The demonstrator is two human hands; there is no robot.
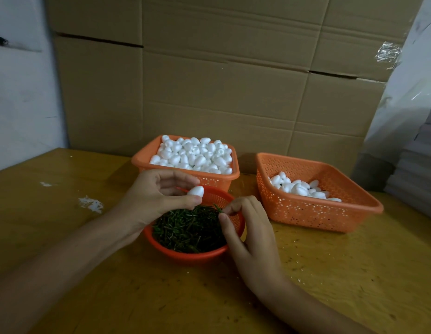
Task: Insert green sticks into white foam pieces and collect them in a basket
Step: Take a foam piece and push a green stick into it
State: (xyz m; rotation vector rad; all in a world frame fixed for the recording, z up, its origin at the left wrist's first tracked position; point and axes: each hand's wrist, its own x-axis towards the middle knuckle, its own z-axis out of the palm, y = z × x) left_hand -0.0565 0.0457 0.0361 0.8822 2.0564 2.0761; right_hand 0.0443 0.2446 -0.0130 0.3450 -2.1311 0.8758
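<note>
left hand (156, 194) — fingers (183, 201) curled, pinching | right hand (253, 237) — fingers pinching

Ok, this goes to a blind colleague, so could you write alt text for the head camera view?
The left hand holds a white foam piece while the right hand pinches a green stick above a round orange basket of green sticks. Behind it on the wooden table stand a rectangular orange basket heaped with foam pieces and, rightward, a second basket holding few.

Dim, warm cast overall. White foam pieces (192, 155) near clipping, surface detail lost. Soft shadows on worktop (330, 273), darker toward its near edge. Specular glare on tape (388, 53) past the far right corner. Wide-angle bowing, periphery soft.
</note>
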